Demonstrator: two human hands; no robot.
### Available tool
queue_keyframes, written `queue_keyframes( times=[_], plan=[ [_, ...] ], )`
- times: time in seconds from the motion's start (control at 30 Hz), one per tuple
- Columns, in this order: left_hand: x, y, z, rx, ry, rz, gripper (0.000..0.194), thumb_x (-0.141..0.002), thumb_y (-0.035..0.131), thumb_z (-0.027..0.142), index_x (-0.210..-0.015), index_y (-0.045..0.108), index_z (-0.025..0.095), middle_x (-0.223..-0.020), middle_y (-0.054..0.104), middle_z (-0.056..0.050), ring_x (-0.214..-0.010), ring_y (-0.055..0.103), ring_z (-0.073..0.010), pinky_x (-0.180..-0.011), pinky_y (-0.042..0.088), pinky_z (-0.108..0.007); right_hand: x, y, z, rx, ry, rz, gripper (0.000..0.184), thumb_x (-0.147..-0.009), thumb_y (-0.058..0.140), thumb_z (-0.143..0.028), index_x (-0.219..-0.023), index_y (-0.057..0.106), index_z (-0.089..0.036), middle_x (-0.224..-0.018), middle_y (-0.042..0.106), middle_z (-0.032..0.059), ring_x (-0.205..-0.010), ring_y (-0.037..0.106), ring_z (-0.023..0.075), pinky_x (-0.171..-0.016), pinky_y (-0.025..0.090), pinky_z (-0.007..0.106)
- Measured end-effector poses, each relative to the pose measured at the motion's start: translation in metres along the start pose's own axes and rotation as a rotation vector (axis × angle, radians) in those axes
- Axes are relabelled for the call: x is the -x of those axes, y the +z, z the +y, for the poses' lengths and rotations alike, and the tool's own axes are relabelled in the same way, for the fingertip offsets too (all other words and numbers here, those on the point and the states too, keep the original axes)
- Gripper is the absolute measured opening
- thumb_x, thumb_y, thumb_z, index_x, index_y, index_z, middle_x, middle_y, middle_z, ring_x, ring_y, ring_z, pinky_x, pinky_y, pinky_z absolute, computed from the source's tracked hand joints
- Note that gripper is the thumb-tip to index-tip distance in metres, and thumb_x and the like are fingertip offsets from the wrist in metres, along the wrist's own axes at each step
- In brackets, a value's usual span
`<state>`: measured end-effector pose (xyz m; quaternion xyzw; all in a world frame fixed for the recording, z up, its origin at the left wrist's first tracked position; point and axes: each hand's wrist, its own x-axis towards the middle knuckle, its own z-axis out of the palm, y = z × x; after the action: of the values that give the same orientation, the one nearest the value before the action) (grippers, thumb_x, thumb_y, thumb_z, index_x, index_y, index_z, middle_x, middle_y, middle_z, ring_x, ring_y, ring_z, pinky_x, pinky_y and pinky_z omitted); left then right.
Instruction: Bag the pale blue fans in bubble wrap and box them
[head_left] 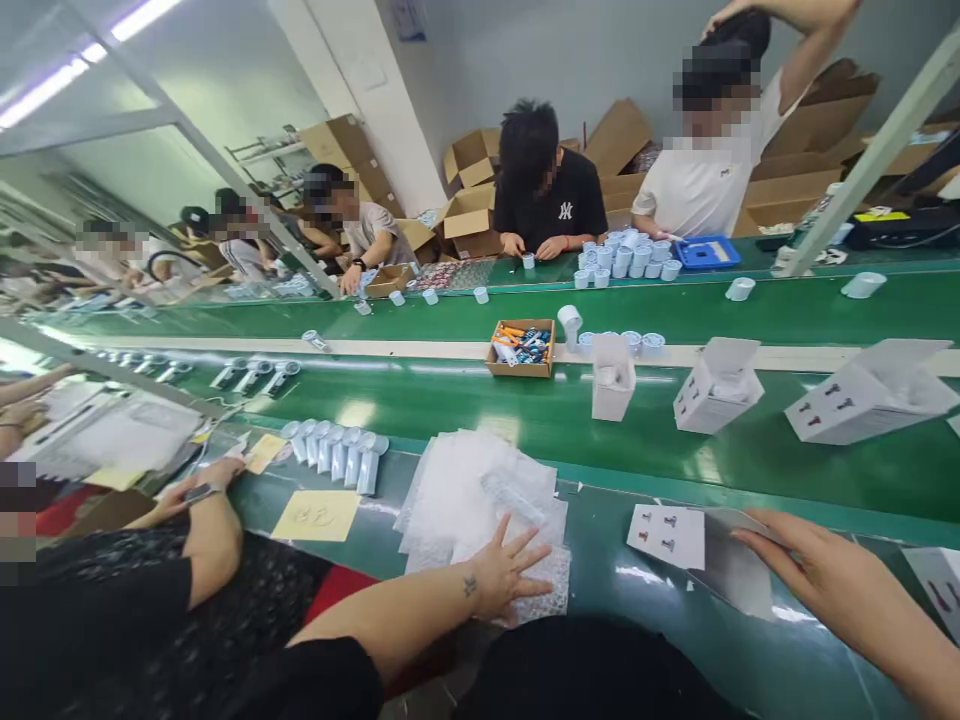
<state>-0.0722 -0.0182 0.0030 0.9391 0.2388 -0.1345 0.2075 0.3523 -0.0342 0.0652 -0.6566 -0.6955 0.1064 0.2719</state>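
My left hand (pixel 510 570) lies with fingers spread on a stack of bubble-wrap bags (pixel 450 490) at the table's near edge. A clear bag with something pale blue seems to rest on top, too blurred to name. On the right, my right hand (pixel 817 560) pinches the edge of a white cardboard box (pixel 667 535) between thumb and fingers. Small product pictures are printed on the box's near-left side. The box is tilted on the green table, and its inside cannot be made out.
Open white boxes (pixel 716 390) stand on the green conveyor (pixel 420 385). A small carton (pixel 523 370) holds colourful packets. Pale blue parts (pixel 337 450) line up beside a yellow note (pixel 315 515). A co-worker's arm (pixel 214 520) is at left; several people work across the line.
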Motion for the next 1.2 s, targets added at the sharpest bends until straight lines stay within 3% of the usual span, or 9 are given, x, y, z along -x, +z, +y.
queue_keyframes(
  times=[0.1,0.23,0.43,0.53,0.63,0.77,0.87,1.07,1.2],
  plan=[
    [-0.006,0.024,-0.015,-0.088,-0.018,0.012,0.054,-0.078,0.068,0.035,-0.129,0.052,0.04,-0.149,0.037,-0.007,-0.143,0.016,-0.0346,-0.105,0.008,-0.071,-0.014,0.014,-0.015,0.004,0.077,-0.116,0.046,-0.079,0.047,-0.065,-0.1,0.066,-0.029,-0.097,0.072,0.0089,-0.079,0.068,0.032,-0.058,0.053,0.04],
    [-0.014,0.024,-0.026,-0.122,0.024,0.072,0.038,-0.091,0.05,0.035,-0.13,0.051,0.035,-0.148,0.039,-0.01,-0.142,0.019,-0.0307,-0.107,0.01,-0.067,-0.023,0.026,-0.038,-0.146,0.219,-0.079,0.058,-0.076,0.053,-0.06,-0.121,0.054,-0.023,-0.092,0.071,0.0092,-0.07,0.067,0.0249,-0.06,0.053,0.035],
    [-0.009,0.017,-0.018,-0.125,0.016,0.146,0.048,-0.09,0.049,0.048,-0.134,0.046,0.029,-0.15,0.035,-0.011,-0.14,0.023,-0.0355,-0.108,0.014,-0.064,-0.018,0.042,-0.061,-0.31,0.476,-0.09,0.05,-0.076,0.054,-0.058,-0.109,0.063,-0.022,-0.106,0.068,0.011,-0.093,0.066,0.0277,-0.073,0.053,0.036],
    [-0.01,0.001,-0.017,-0.1,0.037,0.22,0.043,-0.093,0.043,0.044,-0.132,0.048,0.028,-0.145,0.042,-0.009,-0.134,0.032,-0.0325,-0.107,0.021,-0.055,-0.011,0.046,-0.066,-0.383,0.541,-0.127,0.058,-0.078,0.054,-0.056,-0.128,0.054,-0.026,-0.115,0.066,0.0097,-0.103,0.063,0.0276,-0.079,0.051,0.036],
    [-0.024,-0.022,-0.027,-0.155,-0.133,0.292,0.044,-0.091,0.04,0.018,-0.135,0.044,0.022,-0.138,0.048,-0.013,-0.126,0.04,-0.0293,-0.101,0.029,-0.046,-0.008,0.051,-0.07,-0.376,0.555,-0.182,0.05,-0.079,0.053,-0.057,-0.114,0.064,-0.022,-0.101,0.07,0.0082,-0.092,0.065,0.0269,-0.072,0.051,0.034],
    [-0.053,-0.047,-0.043,-0.28,-0.22,0.024,0.061,-0.081,0.052,0.011,-0.139,0.037,0.02,-0.121,0.058,-0.017,-0.118,0.044,-0.0317,-0.096,0.03,-0.048,-0.021,0.059,-0.083,-0.256,0.576,-0.33,0.048,-0.083,0.045,-0.056,-0.059,0.062,-0.019,-0.057,0.061,0.005,-0.058,0.059,0.0228,-0.051,0.042,0.03],
    [-0.07,-0.062,-0.048,-0.289,-0.205,-0.124,0.06,-0.073,0.061,0.014,-0.131,0.047,0.024,-0.111,0.061,-0.015,-0.106,0.05,-0.0302,-0.09,0.034,-0.045,-0.042,0.065,-0.099,-0.262,0.457,-0.387,0.045,-0.085,0.045,-0.048,-0.051,0.052,-0.021,-0.049,0.054,0.0025,-0.052,0.054,0.0203,-0.05,0.037,0.029],
    [-0.055,-0.103,-0.066,-0.184,-0.333,0.016,0.042,-0.064,0.059,0.013,-0.105,0.056,0.022,-0.105,0.057,-0.012,-0.101,0.053,-0.0281,-0.074,0.043,-0.035,-0.074,0.083,-0.121,-0.368,0.373,-0.363,0.025,-0.084,0.05,-0.036,-0.089,0.067,-0.018,-0.082,0.069,0.0048,-0.079,0.062,0.0222,-0.069,0.044,0.029],
    [-0.009,-0.141,-0.082,-0.016,-0.459,0.234,0.025,-0.07,0.05,0.015,-0.094,0.049,0.019,-0.092,0.057,-0.005,-0.088,0.055,-0.0196,-0.071,0.044,-0.029,-0.072,0.089,-0.126,-0.407,0.431,-0.344,0.026,-0.081,0.053,-0.038,-0.084,0.069,-0.018,-0.075,0.069,0.0047,-0.072,0.061,0.0233,-0.066,0.044,0.031]
  ],
)
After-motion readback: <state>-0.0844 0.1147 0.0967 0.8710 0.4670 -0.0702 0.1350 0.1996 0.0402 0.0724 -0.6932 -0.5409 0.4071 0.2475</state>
